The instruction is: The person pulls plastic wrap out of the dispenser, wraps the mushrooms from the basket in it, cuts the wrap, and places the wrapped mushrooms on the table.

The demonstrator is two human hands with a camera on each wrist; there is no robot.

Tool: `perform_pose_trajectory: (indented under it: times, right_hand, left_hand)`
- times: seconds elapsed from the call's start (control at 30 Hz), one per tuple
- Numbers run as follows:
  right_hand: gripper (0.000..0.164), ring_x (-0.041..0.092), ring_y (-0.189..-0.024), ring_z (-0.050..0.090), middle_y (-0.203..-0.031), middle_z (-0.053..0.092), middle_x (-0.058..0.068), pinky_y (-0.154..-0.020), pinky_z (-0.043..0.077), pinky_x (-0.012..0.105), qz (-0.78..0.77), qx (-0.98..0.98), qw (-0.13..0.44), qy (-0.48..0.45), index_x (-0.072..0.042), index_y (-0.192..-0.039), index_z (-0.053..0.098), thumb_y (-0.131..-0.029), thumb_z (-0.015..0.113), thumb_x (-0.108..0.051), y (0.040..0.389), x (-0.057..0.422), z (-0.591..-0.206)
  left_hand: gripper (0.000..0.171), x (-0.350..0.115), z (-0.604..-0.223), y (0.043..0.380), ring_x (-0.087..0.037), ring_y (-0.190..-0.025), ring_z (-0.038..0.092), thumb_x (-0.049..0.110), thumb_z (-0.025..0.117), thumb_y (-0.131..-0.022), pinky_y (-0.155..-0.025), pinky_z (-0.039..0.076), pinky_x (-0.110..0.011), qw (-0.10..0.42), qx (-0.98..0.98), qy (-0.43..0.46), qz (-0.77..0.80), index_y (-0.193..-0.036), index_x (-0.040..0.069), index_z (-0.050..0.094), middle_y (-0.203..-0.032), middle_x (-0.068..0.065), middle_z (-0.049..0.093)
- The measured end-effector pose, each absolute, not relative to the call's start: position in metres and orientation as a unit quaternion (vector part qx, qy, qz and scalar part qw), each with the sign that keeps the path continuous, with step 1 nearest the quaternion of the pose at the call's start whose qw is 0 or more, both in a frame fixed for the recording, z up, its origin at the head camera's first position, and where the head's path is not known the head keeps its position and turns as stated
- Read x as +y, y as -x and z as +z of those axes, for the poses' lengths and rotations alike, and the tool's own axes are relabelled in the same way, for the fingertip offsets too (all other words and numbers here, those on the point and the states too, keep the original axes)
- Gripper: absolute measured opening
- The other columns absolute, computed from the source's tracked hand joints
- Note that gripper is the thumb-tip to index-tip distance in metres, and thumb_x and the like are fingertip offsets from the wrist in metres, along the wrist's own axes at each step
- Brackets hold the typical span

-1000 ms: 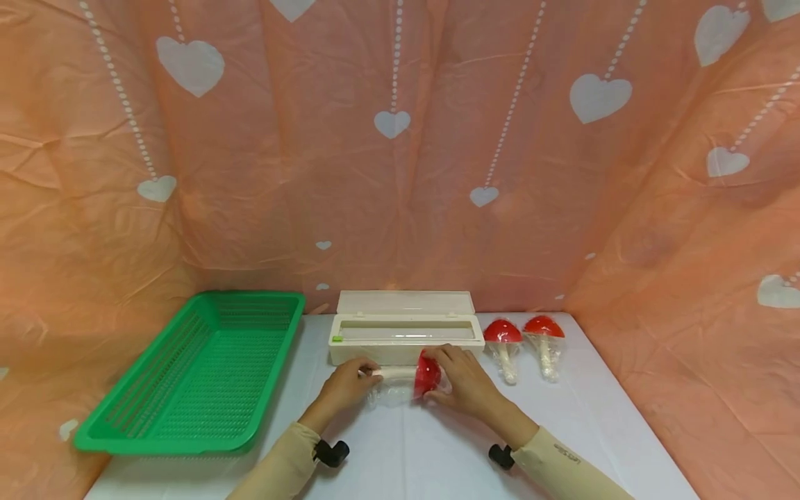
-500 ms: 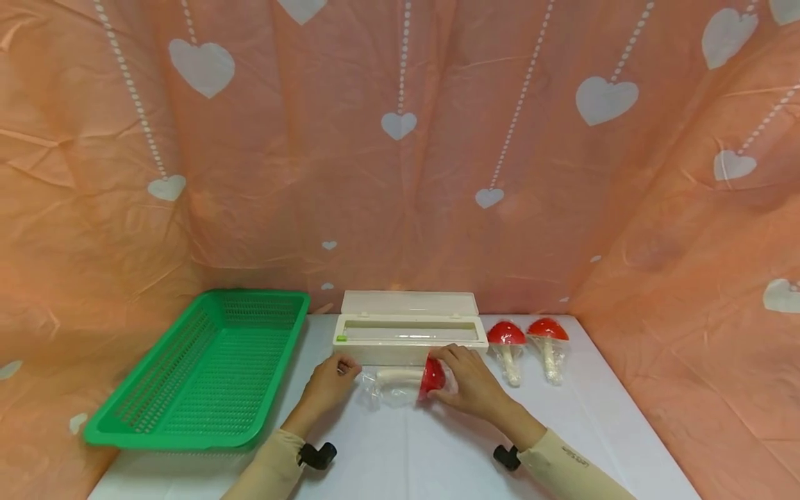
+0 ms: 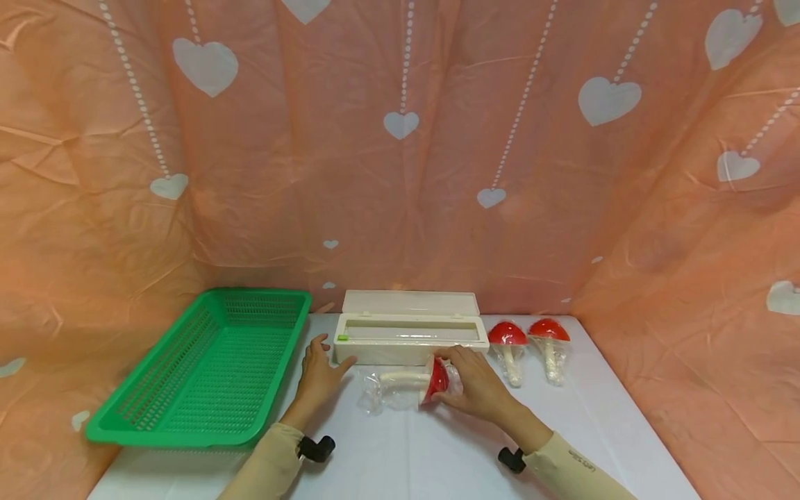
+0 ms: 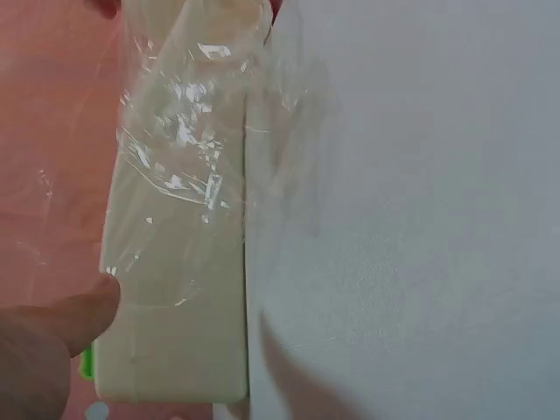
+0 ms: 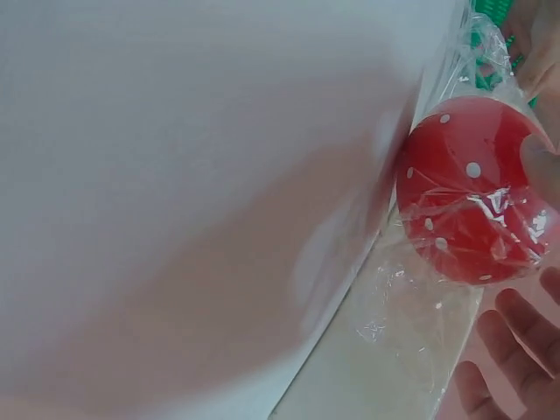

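Note:
A toy mushroom (image 3: 439, 378) with a red cap lies sideways, its pale stem pointing left, inside a clear plastic wrapper. My right hand (image 3: 480, 383) grips the cap from the right, thumb on the near side and fingers on the far side. White dots cover the cap in the right wrist view, where my thumb (image 5: 544, 171) presses on it. My left hand (image 3: 317, 378) holds nothing, its fingers spread left of the wrapper's loose end (image 3: 371, 396). Behind the mushroom stands a long cream box (image 3: 406, 355) with its lid raised and a green piece at its left end.
Two more wrapped red-capped mushrooms, one (image 3: 507, 344) nearer the box and another (image 3: 550, 347) beside it, lie at the right. A large green plastic basket (image 3: 169, 439) occupies the left side. Peach curtains with hearts surround the white table (image 3: 400, 462).
My left hand has let go of the stem end, drawn back left and spread its fingers. My right hand keeps its hold on the cap, which has turned slightly.

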State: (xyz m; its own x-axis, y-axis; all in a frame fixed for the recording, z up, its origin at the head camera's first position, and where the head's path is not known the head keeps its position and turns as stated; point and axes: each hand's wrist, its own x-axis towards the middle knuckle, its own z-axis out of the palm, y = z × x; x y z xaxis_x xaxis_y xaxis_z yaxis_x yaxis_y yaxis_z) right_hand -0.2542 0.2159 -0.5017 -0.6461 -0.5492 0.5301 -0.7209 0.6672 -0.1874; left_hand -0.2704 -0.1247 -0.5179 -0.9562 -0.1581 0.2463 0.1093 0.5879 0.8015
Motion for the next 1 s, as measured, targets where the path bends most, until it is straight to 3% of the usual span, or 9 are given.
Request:
perform_pose_trajectory:
  times: [0.27,0.73,1.0]
  right_hand:
    - [0.083,0.022,-0.112,0.066,-0.129,0.068,0.0,-0.095,0.054,0.047,0.202,-0.88,0.223,-0.367,-0.008,-0.14,0.06,-0.073,0.102,-0.031,0.254,0.22,-0.504]
    - [0.089,0.02,-0.109,0.066,-0.134,0.065,-0.003,-0.094,0.055,0.044,0.215,-0.887,0.187,-0.364,-0.012,-0.144,0.059,-0.073,0.1,-0.046,0.248,0.227,-0.501]
    - [0.087,0.02,-0.108,0.066,-0.133,0.065,-0.003,-0.095,0.054,0.045,0.216,-0.884,0.182,-0.372,-0.011,-0.145,0.059,-0.078,0.095,-0.054,0.245,0.23,-0.498]
  left_hand:
    - [0.082,-0.12,-0.517,0.281,-0.05,-0.129,0.05,0.026,0.085,-0.095,-0.107,0.043,-0.064,0.125,-0.875,-0.011,-0.468,-0.152,-0.006,0.035,-0.143,-0.032,0.049]
    - [0.076,-0.12,-0.517,0.287,-0.049,-0.132,0.053,0.026,0.085,-0.095,-0.106,0.045,-0.065,0.129,-0.883,-0.01,-0.45,-0.149,-0.005,0.04,-0.144,-0.03,0.054]
    - [0.069,-0.122,-0.519,0.29,-0.046,-0.124,0.06,0.024,0.085,-0.095,-0.097,0.05,-0.061,0.141,-0.88,-0.015,-0.454,-0.144,-0.004,0.045,-0.136,-0.03,0.059]
